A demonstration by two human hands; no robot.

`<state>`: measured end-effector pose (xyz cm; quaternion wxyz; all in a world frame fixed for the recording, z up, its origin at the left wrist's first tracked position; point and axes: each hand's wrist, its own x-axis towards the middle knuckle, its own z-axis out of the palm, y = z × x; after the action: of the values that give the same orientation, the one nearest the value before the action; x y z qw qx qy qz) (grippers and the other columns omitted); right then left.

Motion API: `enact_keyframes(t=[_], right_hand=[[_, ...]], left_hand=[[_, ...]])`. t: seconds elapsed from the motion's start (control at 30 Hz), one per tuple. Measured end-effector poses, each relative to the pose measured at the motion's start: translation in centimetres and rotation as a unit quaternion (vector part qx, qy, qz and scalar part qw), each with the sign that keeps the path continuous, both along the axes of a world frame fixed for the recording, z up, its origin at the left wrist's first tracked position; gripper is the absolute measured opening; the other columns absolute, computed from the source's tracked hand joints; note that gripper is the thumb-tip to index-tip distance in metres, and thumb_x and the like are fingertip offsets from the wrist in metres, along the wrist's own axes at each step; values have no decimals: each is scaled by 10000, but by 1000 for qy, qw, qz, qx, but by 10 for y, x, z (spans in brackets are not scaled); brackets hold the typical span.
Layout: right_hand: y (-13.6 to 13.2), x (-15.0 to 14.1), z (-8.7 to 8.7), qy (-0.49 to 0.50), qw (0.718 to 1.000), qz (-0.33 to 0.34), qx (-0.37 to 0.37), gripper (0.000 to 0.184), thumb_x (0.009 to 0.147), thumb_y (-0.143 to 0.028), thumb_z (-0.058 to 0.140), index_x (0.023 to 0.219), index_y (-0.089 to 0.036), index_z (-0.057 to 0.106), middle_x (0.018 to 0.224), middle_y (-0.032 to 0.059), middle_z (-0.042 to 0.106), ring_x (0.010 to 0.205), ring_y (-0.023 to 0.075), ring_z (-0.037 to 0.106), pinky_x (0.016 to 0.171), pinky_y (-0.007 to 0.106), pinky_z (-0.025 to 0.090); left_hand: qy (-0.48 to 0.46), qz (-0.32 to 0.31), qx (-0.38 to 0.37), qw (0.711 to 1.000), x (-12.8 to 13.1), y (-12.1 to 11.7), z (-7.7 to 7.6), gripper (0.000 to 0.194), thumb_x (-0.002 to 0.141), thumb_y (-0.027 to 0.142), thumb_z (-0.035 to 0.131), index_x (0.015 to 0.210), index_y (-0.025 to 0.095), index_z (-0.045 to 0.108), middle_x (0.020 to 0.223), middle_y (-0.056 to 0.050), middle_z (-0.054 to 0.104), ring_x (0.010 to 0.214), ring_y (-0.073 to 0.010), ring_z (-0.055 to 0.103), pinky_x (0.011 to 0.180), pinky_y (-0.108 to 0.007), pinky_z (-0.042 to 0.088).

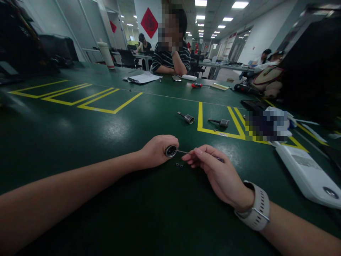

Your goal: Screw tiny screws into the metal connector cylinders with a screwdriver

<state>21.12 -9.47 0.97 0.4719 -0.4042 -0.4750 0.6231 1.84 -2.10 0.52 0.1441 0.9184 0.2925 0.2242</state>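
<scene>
Left hand (157, 151): my grip is closed around a metal cup-shaped part (171, 151), its round open end turned toward my right hand. Right hand (213, 167): grip closed, thumb and fingers pinching a thin-shafted tool (182, 152), its shaft running into the mouth of the cup. Part of the tool's handle shows by my fingers; the rest is hidden. Pale watch strap on the right wrist. On the green bench (119, 220), just below the cup, two small dark ring-like pieces (179, 165), close together. Beyond my hands, two more metal cups with stems: one (189, 118) lies left of the yellow tape outline (199, 117), the other (224, 123) inside it, with a few tiny pieces (215, 130) near its lower side. Farther across: clipped papers (144, 77), a phone (176, 78), a white case-like object (189, 77), a red-handled screwdriver (197, 85) and a pale yellow pad (220, 86). White bottle (106, 55) upright at the far left; long white device (306, 170) at the right. Across the bench a person in a striped top (170, 58) sits with one hand raised to the face; those hands are well apart from mine.
</scene>
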Motion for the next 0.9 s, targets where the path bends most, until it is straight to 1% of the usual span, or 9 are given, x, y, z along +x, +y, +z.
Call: enact_keyframes(t=[0.07, 0.13, 0.27, 0.4, 0.47, 0.57, 0.7, 0.8, 0.9], right_hand=[[1, 0, 0, 12, 1000, -2, -5, 146, 858, -330, 582, 819, -203, 642, 883, 21, 711, 844, 152, 616, 753, 301, 464], [-1, 0, 0, -12, 1000, -13, 26, 152, 866, -338, 571, 828, -211, 646, 888, 16, 706, 845, 154, 615, 759, 311, 468], [-9, -2, 3, -149, 981, -37, 121, 164, 873, -343, 557, 861, -220, 665, 893, 22, 691, 849, 174, 613, 759, 342, 473], [-12, -3, 6, -213, 966, -25, 141, 162, 869, -322, 558, 842, -213, 674, 865, 32, 690, 825, 183, 617, 730, 351, 477], [-9, -2, 5, -176, 977, -19, 119, 167, 865, -330, 564, 828, -206, 670, 855, 32, 694, 813, 177, 619, 742, 349, 479], [-3, 0, 2, -66, 996, -8, 56, 167, 848, -340, 589, 815, -193, 661, 840, 34, 700, 800, 163, 619, 761, 339, 478], [5, 1, 1, 37, 999, 5, -23, 141, 833, -314, 609, 808, -185, 661, 830, 37, 707, 769, 143, 618, 727, 305, 477], [6, 1, 1, 61, 998, 4, -32, 139, 831, -316, 610, 800, -192, 665, 829, 34, 709, 768, 143, 621, 713, 300, 477], [3, 0, 0, 44, 999, -9, -10, 145, 838, -324, 599, 790, -202, 661, 819, 23, 707, 763, 143, 619, 725, 308, 481]], left_hand=[[-4, 2, -10, 1000, 0, 0, 0, 91, 760, 124, 500, 676, 156, 513, 632, 14, 524, 588, -106, 486, 549, -223, 367], [-4, 9, -14, 1000, 0, 1, 0, 84, 759, 129, 499, 682, 159, 513, 640, 13, 530, 595, -107, 492, 551, -222, 370], [14, 27, 11, 999, 0, 1, -2, 76, 748, 108, 485, 707, 157, 527, 676, 3, 551, 627, -119, 511, 580, -234, 379], [65, 27, 59, 996, 1, -1, -1, 104, 719, 74, 471, 684, 158, 522, 663, 2, 538, 626, -131, 500, 596, -256, 363], [87, 25, 75, 993, 2, -2, 1, 119, 721, 73, 463, 659, 160, 514, 643, 4, 523, 613, -132, 485, 586, -259, 348], [91, 21, 77, 993, 2, -3, 1, 131, 729, 67, 451, 662, 161, 514, 636, 5, 516, 601, -130, 475, 575, -259, 337], [52, 16, 50, 997, 0, -1, -1, 120, 738, 65, 459, 702, 158, 525, 660, 1, 539, 623, -130, 496, 588, -256, 360], [21, 6, 21, 1000, 0, 1, -2, 106, 752, 79, 467, 714, 156, 530, 671, -2, 553, 634, -127, 505, 599, -250, 380], [7, 1, 7, 1000, 0, 2, -2, 92, 757, 96, 475, 709, 154, 527, 667, -1, 549, 631, -125, 503, 593, -244, 381]])
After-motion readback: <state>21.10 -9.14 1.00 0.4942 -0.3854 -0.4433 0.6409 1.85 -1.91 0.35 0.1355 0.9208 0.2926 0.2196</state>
